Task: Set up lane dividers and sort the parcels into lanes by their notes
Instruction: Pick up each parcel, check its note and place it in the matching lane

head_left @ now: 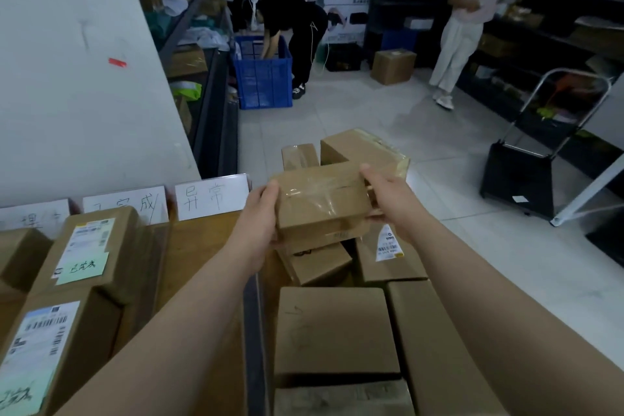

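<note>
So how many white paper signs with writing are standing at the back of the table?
3, in a row: the left white paper sign, partly hidden behind a brown cardboard parcel; the middle sign; the right sign. More may lie beyond the picture's left edge.

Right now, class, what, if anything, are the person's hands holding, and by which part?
Both hands hold one small taped cardboard parcel above the pile of boxes: the left hand grips its left end, the right hand its right end.
</note>
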`<action>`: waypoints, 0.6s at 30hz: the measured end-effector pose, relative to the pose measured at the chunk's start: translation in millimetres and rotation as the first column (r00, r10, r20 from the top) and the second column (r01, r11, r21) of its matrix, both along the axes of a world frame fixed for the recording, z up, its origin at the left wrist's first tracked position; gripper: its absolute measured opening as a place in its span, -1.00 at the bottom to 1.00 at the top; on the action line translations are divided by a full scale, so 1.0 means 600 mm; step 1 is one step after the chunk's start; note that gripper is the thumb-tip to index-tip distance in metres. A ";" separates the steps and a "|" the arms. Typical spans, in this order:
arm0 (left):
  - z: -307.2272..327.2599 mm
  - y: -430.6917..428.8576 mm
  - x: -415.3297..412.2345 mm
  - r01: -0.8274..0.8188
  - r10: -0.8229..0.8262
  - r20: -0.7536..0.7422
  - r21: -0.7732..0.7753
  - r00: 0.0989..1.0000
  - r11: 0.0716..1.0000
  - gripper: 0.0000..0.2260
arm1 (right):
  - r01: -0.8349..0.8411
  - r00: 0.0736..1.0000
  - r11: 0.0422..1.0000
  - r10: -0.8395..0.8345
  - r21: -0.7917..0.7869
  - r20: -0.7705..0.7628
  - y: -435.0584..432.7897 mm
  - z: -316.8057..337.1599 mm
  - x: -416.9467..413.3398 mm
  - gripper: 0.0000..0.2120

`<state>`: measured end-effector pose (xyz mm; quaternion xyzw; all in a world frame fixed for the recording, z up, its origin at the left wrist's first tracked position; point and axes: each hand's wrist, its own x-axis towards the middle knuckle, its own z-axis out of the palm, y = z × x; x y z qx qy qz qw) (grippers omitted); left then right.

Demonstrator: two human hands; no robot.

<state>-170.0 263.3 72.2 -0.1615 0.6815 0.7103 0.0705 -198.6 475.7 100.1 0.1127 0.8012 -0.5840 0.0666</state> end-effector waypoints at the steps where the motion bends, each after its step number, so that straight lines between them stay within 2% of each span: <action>1: -0.003 0.001 0.017 -0.008 0.008 0.001 0.019 1.000 1.000 -0.59 | 0.005 1.000 1.000 -0.004 -0.021 0.023 0.005 -0.004 0.018 -0.57; 6: -0.027 0.016 0.101 -0.020 0.020 -0.004 0.003 1.000 1.000 -0.72 | 0.019 0.994 0.995 -0.008 -0.101 0.106 0.030 -0.045 0.102 -0.57; 8: -0.042 0.020 0.127 -0.024 0.024 0.007 0.060 1.000 0.998 -0.83 | -0.002 0.983 0.980 0.038 -0.199 0.178 0.042 -0.065 0.130 -0.58; 9: -0.049 0.022 0.138 -0.027 0.027 0.006 0.085 1.000 0.996 -0.82 | -0.010 0.977 0.961 0.068 -0.278 0.201 0.048 -0.075 0.143 -0.61; 11: -0.063 0.025 0.156 -0.009 0.011 -0.027 0.079 1.000 0.997 -0.68 | 0.014 0.975 0.917 0.076 -0.398 0.209 0.058 -0.093 0.165 -0.73; 14: -0.077 0.035 0.174 0.046 -0.044 -0.051 0.053 0.998 0.997 -0.44 | 0.093 0.982 0.885 -0.006 -0.457 0.190 0.066 -0.116 0.191 -0.76; 16: -0.080 0.041 0.179 0.019 -0.018 -0.013 0.095 1.000 0.995 -0.44 | 0.106 0.988 0.875 -0.039 -0.473 0.148 0.072 -0.128 0.201 -0.81; 18: -0.082 0.046 0.181 -0.039 0.034 0.038 0.146 0.999 0.988 -0.61 | 0.054 0.995 0.883 -0.011 -0.466 0.095 0.080 -0.133 0.209 -0.65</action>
